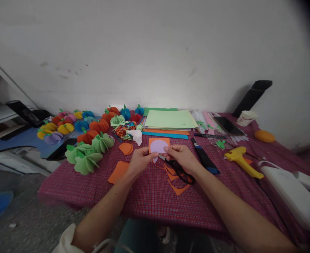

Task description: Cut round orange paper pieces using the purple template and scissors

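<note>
Between my two hands is a purple rounded paper piece (pixel 158 146) laid against an orange paper square (pixel 166 140). My left hand (pixel 140 161) pinches the left edge of both papers, and my right hand (pixel 182 157) pinches the right edge. Black-handled scissors (pixel 180 171) lie on the table just under my right hand. Curved orange paper scraps (pixel 179 190) are scattered around them. A stack of orange paper (pixel 118 172) sits by my left forearm, with rounded orange cut-outs (pixel 125 148) beyond it.
Paper pumpkins in several colours (pixel 87 160) fill the left side. Paper sheets (pixel 170 119) are stacked by the wall. To the right are a yellow glue gun (pixel 243 161), a paper cup (pixel 246 118), a phone (pixel 228 125) and a white box-like object (pixel 291 193).
</note>
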`<state>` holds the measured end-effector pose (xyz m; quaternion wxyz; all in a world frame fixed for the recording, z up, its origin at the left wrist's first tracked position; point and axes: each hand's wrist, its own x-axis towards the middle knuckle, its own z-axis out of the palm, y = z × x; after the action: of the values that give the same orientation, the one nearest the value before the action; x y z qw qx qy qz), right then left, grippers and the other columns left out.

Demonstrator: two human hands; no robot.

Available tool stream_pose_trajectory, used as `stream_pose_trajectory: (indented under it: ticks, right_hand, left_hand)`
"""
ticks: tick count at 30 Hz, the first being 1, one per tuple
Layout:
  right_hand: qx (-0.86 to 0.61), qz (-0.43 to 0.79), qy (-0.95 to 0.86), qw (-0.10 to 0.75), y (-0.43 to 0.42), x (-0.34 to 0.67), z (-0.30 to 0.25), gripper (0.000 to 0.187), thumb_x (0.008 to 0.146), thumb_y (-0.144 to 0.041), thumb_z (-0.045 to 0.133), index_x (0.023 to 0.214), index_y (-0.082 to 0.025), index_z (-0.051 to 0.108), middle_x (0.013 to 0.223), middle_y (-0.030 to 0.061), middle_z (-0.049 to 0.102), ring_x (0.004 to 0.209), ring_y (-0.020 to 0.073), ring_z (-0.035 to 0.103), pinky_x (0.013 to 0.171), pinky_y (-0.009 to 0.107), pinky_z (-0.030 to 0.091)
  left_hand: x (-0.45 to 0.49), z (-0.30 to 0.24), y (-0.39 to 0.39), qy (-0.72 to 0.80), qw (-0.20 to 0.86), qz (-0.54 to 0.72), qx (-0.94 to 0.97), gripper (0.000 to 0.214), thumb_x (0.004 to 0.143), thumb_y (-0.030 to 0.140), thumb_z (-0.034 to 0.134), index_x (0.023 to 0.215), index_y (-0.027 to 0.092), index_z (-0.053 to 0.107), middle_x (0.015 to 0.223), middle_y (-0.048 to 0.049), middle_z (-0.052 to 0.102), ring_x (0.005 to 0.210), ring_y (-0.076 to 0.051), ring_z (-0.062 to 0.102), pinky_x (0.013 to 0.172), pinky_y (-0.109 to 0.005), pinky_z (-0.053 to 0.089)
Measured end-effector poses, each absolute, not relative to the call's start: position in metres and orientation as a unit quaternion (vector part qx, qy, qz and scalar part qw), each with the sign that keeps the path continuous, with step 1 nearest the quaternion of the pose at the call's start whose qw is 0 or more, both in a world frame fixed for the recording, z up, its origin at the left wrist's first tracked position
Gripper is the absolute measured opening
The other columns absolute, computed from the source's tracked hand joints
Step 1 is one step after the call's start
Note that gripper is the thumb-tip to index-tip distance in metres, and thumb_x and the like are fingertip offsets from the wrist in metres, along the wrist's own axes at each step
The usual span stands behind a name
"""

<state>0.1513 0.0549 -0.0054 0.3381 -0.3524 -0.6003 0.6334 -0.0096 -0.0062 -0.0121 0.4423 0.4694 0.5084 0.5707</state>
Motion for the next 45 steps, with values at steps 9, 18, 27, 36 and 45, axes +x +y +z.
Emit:
stream_pose_trajectory:
  ticks: [9, 18, 27, 36, 45]
  right_hand:
    - [-0.356, 0.62, -0.606, 0.349, 0.055, 0.151, -0.005, 0.029, 0.068, -0.043, 0.065, 0.063, -0.014, 0.066, 0.06, 0.0015, 0.064, 0.05, 0.0081, 0.05, 0.052, 0.021, 0.038]
    - [-0.366, 0.607, -0.623, 0.331, 0.053, 0.152, -0.005, 0.028, 0.069, -0.042, 0.064, 0.06, -0.016, 0.064, 0.057, -0.0005, 0.061, 0.05, 0.0086, 0.049, 0.051, 0.021, 0.038]
    - [-0.369, 0.603, -0.627, 0.328, 0.051, 0.15, -0.001, 0.028, 0.067, -0.04, 0.065, 0.057, -0.015, 0.062, 0.055, -0.0019, 0.059, 0.049, 0.0077, 0.047, 0.051, 0.021, 0.035]
    - [-0.358, 0.598, -0.643, 0.318, 0.052, 0.151, -0.007, 0.024, 0.069, -0.038, 0.064, 0.059, -0.016, 0.065, 0.058, -0.0006, 0.063, 0.05, 0.0086, 0.052, 0.051, 0.02, 0.038]
    - [-0.354, 0.556, -0.694, 0.289, 0.054, 0.151, -0.019, 0.032, 0.073, -0.045, 0.059, 0.06, -0.016, 0.064, 0.054, -0.0001, 0.061, 0.044, 0.0082, 0.047, 0.043, 0.02, 0.03]
  left_hand:
    - [-0.011, -0.012, -0.006, 0.501, 0.456, 0.589, 0.441, 0.026, 0.066, 0.039, 0.068, 0.07, 0.013, 0.068, 0.066, -0.0024, 0.066, 0.062, -0.012, 0.055, 0.062, -0.024, 0.04]
    - [-0.012, -0.01, -0.006, 0.47, 0.545, 0.578, 0.386, 0.039, 0.074, 0.047, 0.058, 0.081, 0.01, 0.069, 0.071, -0.0095, 0.068, 0.059, -0.013, 0.058, 0.058, -0.025, 0.039]
    - [-0.013, -0.015, -0.006, 0.499, 0.519, 0.555, 0.418, 0.036, 0.071, 0.046, 0.062, 0.072, 0.01, 0.068, 0.064, -0.007, 0.065, 0.055, -0.011, 0.054, 0.052, -0.023, 0.034]
    - [-0.012, -0.02, -0.003, 0.514, 0.509, 0.562, 0.4, 0.032, 0.063, 0.04, 0.07, 0.076, 0.011, 0.068, 0.065, -0.0044, 0.064, 0.054, -0.009, 0.05, 0.051, -0.022, 0.033]
    - [-0.008, -0.021, -0.005, 0.509, 0.521, 0.565, 0.389, 0.031, 0.06, 0.034, 0.073, 0.08, 0.011, 0.069, 0.073, -0.006, 0.067, 0.06, -0.012, 0.055, 0.057, -0.024, 0.038]
